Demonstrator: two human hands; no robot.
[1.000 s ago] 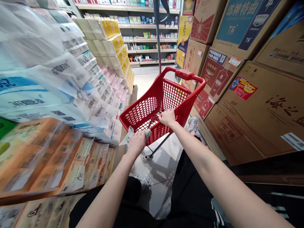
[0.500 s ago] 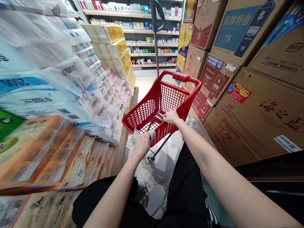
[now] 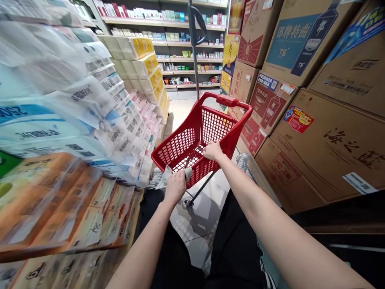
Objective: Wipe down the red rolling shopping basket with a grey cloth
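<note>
A red plastic shopping cart (image 3: 207,124) with grid walls stands tilted in the aisle ahead of me, a grey pole with a looped handle rising behind it. My left hand (image 3: 177,185) is closed around a pale, crumpled cloth (image 3: 165,176) and presses it against the near rim at the basket's left corner. Farther right along the same rim, my right hand (image 3: 213,151) grips the basket's edge, its fingers curled over the inside. Only the cart's grid floor shows inside the basket. Part of the cloth is hidden under my left fingers.
Tissue packs (image 3: 84,96) are piled high close on the left, with orange packs (image 3: 45,200) below them. Cardboard cartons (image 3: 333,148) line the right side. Shelves (image 3: 180,58) of small boxes and bottles stand at the back. My shoes rest on the tiled floor (image 3: 207,200).
My left foot has stepped forward to beside the basket's left corner. The view has shifted slightly. Both hands keep their hold, and more cloth shows left of my left hand.
</note>
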